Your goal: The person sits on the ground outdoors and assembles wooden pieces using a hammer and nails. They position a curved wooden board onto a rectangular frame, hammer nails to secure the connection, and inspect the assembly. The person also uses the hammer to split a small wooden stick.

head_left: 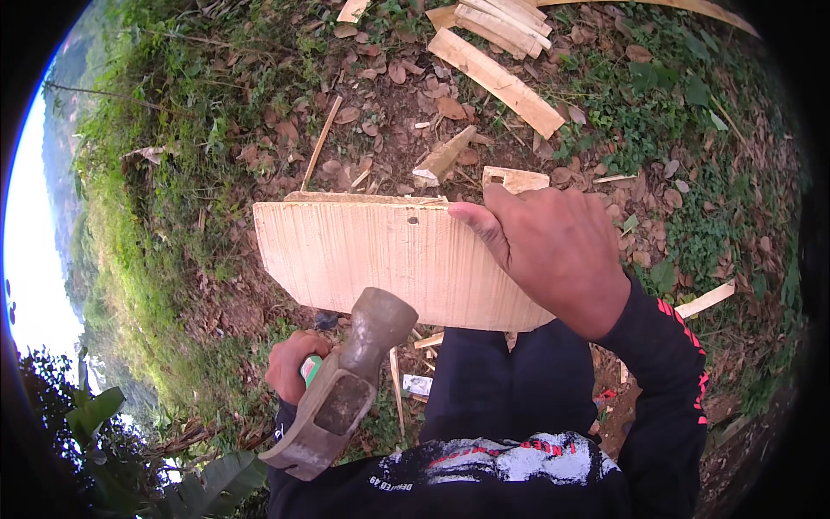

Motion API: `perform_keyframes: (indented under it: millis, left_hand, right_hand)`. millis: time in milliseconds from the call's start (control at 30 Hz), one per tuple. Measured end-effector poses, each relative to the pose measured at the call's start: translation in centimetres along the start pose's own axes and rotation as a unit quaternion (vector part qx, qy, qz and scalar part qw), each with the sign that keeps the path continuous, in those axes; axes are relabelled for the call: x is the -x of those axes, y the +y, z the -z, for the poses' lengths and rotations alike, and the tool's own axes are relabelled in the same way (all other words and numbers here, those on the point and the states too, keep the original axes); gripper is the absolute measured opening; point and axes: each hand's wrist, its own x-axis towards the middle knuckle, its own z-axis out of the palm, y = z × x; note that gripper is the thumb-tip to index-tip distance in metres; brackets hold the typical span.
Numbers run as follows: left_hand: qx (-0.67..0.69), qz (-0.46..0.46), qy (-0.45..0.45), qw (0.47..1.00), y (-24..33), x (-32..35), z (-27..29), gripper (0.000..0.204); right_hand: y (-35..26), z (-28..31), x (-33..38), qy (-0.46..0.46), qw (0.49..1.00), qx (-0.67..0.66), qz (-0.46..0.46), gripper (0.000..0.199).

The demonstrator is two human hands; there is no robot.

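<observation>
My right hand (pixel 558 251) grips the top right edge of a pale wooden board (pixel 380 259), thumb along the edge and the other fingers mostly hidden behind. The board stands roughly upright above my legs, its lower corners cut at a slant. Near its top edge is a small dark spot (pixel 413 220). On the left, my left hand (pixel 294 363) is closed round the green handle of a claw hammer. The worn metal hammer head (pixel 346 389) is raised close to the camera, overlapping the board's lower edge in view. Whether the two touch I cannot tell.
Beyond the board lie a wood block (pixel 443 157), a piece with a square hole (pixel 516 179), a long plank (pixel 497 82) and a stack of boards (pixel 501 24). Dry leaves and wood scraps litter the ground. A grassy slope (pixel 173 173) falls away on the left.
</observation>
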Motion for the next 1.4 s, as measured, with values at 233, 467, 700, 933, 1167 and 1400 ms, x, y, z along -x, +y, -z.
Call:
perform_keyframes:
  millis: [233,467,700,933,1167,1400]
  left_hand:
    - [-0.070,-0.040,0.030,0.996,1.5,-2.5,0.1,0.027]
    - [-0.046,0.075,-0.067,0.994,3.7,-4.7,0.0,0.044]
    - [0.006,0.065,-0.033,0.997,4.8,-4.0,0.7,0.039]
    - [0.033,0.067,0.020,0.997,4.7,-3.8,0.3,0.028]
    - [0.066,0.102,0.063,0.991,5.9,-5.0,0.2,0.030]
    - [-0.065,0.119,-0.041,0.990,6.3,-7.0,1.5,0.016]
  right_hand:
    - [0.6,0.6,-1.1,-0.001,1.000,-0.012,-0.008,0.051]
    - [0.1,-0.1,-1.3,0.029,0.999,-0.014,0.012,0.052]
    - [-0.2,0.2,-2.0,0.041,0.999,-0.007,0.015,0.051]
    - [0.0,0.0,-2.4,0.044,0.999,-0.014,0.019,0.048]
    - [0.1,0.4,-3.0,0.053,0.998,-0.026,0.017,0.041]
    - [0.0,0.1,-3.8,0.066,0.998,-0.011,0.016,0.046]
